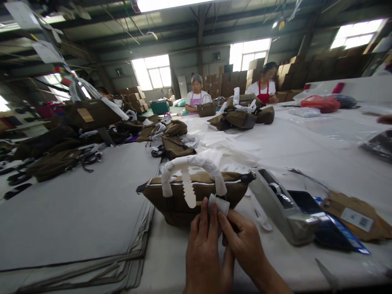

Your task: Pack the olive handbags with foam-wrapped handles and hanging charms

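An olive-brown handbag (196, 200) with a silver zip stands on the white table in front of me. White wrapping covers its raised handle (192, 163), and a notched white strip (188, 188) hangs down across the zip. At the right foot of the handle is a small white wrapped piece, perhaps a tag (219, 204). My left hand (206, 249) presses it with long, close-set fingers. From the other side, my right hand (245, 241) pinches its lower edge between thumb and bent fingers. The fingers partly hide this piece and the bag's lower front.
Right of the bag are a grey tape dispenser (284, 208), brown paper tags (357, 216) and a blade-like object (326, 273). Stacked grey sheets (76, 204) lie left. More bags (174, 143) are piled behind. Two people in aprons (197, 100) work across the table; a hand shows far right.
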`<state>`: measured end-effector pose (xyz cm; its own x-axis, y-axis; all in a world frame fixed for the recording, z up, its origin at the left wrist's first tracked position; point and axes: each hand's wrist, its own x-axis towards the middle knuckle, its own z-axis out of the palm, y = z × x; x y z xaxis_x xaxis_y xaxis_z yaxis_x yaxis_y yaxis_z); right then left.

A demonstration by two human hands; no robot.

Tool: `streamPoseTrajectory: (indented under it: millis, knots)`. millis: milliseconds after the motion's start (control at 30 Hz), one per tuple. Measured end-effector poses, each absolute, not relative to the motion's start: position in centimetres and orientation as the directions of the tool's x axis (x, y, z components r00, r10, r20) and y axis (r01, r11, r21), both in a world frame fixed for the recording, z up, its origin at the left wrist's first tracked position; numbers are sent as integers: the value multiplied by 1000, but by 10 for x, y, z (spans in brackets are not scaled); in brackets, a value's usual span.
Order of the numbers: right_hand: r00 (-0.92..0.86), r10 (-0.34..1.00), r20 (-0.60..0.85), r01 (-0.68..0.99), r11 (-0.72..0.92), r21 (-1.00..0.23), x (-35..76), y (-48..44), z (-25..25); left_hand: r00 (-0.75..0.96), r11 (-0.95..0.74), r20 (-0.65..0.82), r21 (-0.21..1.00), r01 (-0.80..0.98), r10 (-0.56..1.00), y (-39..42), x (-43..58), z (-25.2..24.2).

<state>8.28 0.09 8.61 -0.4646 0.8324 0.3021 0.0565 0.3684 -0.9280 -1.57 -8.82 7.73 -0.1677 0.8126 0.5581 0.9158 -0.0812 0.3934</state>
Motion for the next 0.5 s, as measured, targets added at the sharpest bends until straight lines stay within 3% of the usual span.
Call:
streamPoseTrajectory:
  millis: [67,133,200,267,367,500]
  knots:
    - [-501,831,241,26,293,-956,86,3,88,-259,-166,498,657,735,827,-93,-17,82]
    - [-539,813,220,-2,260,-966,90,7,90,-428,-163,329,911,380,842,-95,-20,89]
    - [-574,793,204,-18,237,-971,95,11,91,-529,-83,65,996,-11,846,-95,-25,96]
    - [-600,779,182,-21,212,-977,98,14,90,-479,10,-129,970,-242,868,-92,-29,100]
    - [-609,770,189,12,248,-969,98,14,91,-378,84,-187,959,-272,906,-84,-32,98]
    - [-594,760,263,93,390,-916,100,12,98,-451,131,-188,979,-154,873,-75,-30,91]
